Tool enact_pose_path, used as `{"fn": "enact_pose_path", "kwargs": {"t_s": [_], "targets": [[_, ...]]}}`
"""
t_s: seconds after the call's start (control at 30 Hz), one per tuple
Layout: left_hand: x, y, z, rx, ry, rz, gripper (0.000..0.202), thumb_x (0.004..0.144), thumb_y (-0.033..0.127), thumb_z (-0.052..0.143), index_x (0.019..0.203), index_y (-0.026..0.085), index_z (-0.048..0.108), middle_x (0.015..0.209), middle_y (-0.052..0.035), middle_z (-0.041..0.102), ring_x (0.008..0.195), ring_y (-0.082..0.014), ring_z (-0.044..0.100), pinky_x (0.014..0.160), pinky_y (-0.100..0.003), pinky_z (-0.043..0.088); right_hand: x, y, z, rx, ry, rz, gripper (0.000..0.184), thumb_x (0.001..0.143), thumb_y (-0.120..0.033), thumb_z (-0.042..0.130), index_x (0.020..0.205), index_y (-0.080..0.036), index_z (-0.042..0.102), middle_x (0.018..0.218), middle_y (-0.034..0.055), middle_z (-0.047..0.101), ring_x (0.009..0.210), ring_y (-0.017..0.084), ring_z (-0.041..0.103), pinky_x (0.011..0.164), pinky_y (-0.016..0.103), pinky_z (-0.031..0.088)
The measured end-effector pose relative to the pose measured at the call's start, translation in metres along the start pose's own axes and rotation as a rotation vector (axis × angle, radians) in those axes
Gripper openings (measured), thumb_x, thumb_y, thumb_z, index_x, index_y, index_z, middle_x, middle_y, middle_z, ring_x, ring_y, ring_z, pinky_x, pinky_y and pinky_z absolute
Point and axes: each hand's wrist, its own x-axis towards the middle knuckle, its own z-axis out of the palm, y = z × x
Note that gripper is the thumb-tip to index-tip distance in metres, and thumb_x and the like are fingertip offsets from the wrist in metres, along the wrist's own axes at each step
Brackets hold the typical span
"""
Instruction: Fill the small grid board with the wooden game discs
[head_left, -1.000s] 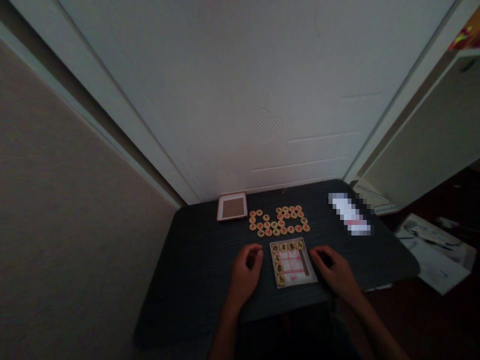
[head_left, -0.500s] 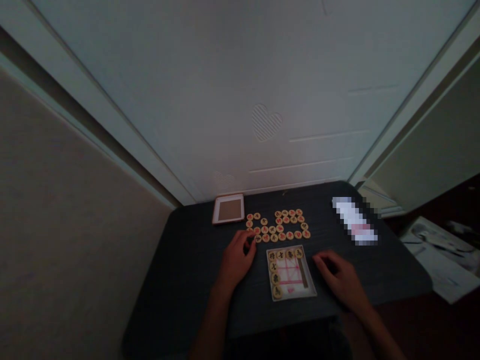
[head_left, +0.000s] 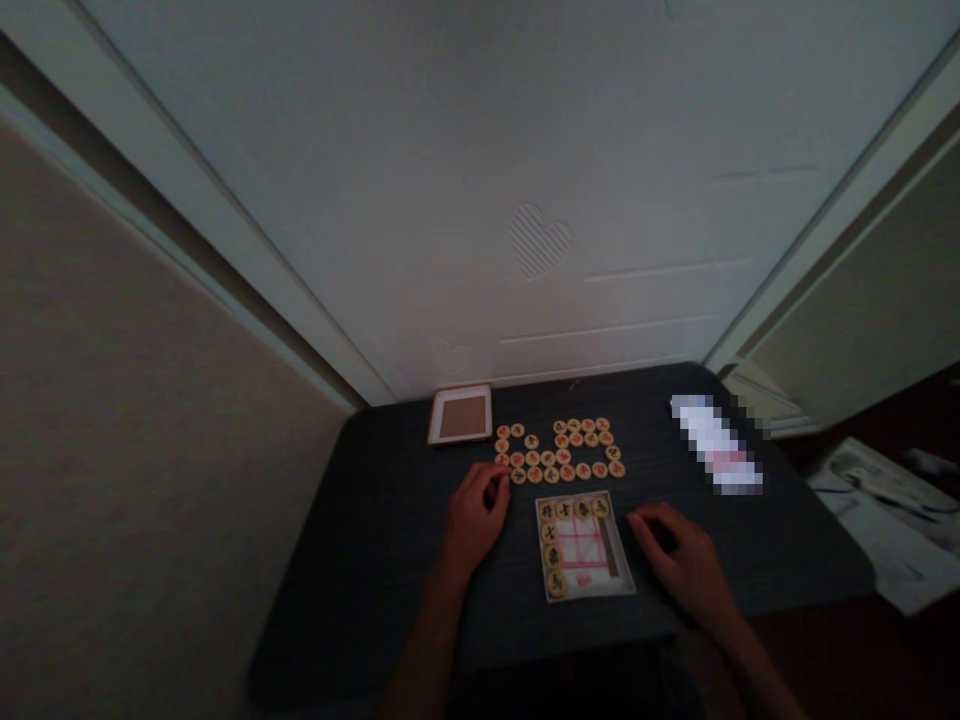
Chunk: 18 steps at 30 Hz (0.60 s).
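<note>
My left hand rests on the table at the near left corner of the laid-out round xiangqi pieces. Its fingers are curled together, tips beside the leftmost pieces; whether anything is between them is hidden. The pieces lie flat in rows, with red and black characters. Nearer to me is a shallow square box with pieces along its far and left sides and a pink-lined sheet on its bottom. Right of this box my right hand lies on the table, fingers curled closed, nothing visible in them.
A square lid or tray with a brown centre lies at the back left. A pixelated white object is at the back right. The dark table stands against a pale panel with heart shapes. White items lie right of the table.
The view has shifted slightly. My left hand's fingertips have drawn back a little to the left from the pieces. My right hand stays beside the box.
</note>
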Motion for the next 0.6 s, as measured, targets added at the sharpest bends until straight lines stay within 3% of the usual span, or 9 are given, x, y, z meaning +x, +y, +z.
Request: {"fn": "enact_pose_path", "kwargs": {"t_s": [0.17,0.33,0.47,0.6], "targets": [[0.001,0.000,0.000,0.003,-0.013,0.006,0.015,0.098,0.024,0.055,0.106,0.023,0.068,0.096,-0.0015,0.067,0.073,-0.0129,0.061,0.072,-0.026,0.051,-0.001,0.000,-0.002,0.039,0.014,0.046,0.029,0.096,-0.048,0.058,0.094,-0.023,0.073,0.092,0.0055,0.076,0.084,0.024,0.072,0.076,0.034,0.056],[0.001,0.001,0.000,0.003,-0.004,0.018,0.015,0.097,0.024,0.056,0.104,0.023,0.068,0.093,-0.0012,0.066,0.073,-0.0130,0.061,0.072,-0.026,0.051,0.011,0.003,-0.005,0.152,0.065,0.111,0.034,0.097,-0.052,0.057,0.104,-0.022,0.070,0.095,0.0066,0.076,0.086,0.024,0.072,0.079,0.035,0.057],[0.001,0.000,0.000,0.004,-0.008,0.005,0.014,0.097,0.025,0.056,0.105,0.023,0.068,0.093,-0.0009,0.066,0.073,-0.0130,0.061,0.072,-0.026,0.051,0.046,-0.002,-0.015,0.119,0.106,0.053,0.034,0.097,-0.051,0.057,0.112,-0.023,0.069,0.103,0.0079,0.076,0.091,0.025,0.072,0.082,0.037,0.057],[0.001,0.000,0.000,-0.006,-0.004,0.008,0.014,0.097,0.025,0.056,0.105,0.022,0.068,0.093,-0.0011,0.066,0.072,-0.0130,0.061,0.071,-0.026,0.051,0.096,-0.012,-0.024,-0.051,0.048,-0.164,0.029,0.097,-0.045,0.057,0.113,-0.023,0.070,0.110,0.0089,0.074,0.094,0.025,0.069,0.084,0.040,0.056]]}}
